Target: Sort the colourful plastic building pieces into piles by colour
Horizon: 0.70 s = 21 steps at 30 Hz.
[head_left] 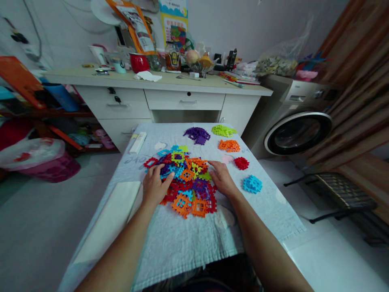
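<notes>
A mixed heap of plastic interlocking building pieces [185, 184] in several colours lies at the middle of the cloth-covered table [182, 247]. My left hand [154, 184] rests on the heap's left side, fingers spread. Against its right edge is my right hand [221, 176], its index finger stretched toward the pieces. Neither hand visibly grips a piece. Sorted by colour, small piles run along the right: purple pieces [198, 135], lime green pieces [224, 130], orange pieces [229, 145], red pieces [242, 163] and blue pieces [252, 184].
On the table's left are a long white board [112, 219] and a small white box [138, 142]. Behind stands a white desk [185, 99] carrying a red pot [139, 63] and other clutter. A washing machine [298, 129] and a woven stool [343, 190] are at right, a pink bin [51, 164] at left.
</notes>
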Each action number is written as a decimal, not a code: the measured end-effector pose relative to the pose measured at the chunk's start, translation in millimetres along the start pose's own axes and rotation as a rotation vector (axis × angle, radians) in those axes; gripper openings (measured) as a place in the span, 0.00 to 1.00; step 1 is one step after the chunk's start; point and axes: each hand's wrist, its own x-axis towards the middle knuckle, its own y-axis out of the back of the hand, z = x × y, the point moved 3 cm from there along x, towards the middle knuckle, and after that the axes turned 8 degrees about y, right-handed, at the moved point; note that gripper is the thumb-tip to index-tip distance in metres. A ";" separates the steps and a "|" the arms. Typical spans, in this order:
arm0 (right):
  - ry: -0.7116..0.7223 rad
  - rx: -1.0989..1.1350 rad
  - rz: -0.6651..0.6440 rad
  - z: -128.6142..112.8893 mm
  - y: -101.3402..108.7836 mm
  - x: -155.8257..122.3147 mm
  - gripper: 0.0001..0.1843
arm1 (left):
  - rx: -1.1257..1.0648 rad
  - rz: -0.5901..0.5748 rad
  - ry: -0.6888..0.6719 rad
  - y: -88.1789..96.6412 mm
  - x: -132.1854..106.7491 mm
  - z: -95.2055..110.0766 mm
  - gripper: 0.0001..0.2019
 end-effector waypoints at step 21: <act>-0.066 -0.045 -0.015 -0.3 -14.2 7.8 0.11 | 0.015 -0.001 -0.012 -1.2 1.4 -2.1 0.27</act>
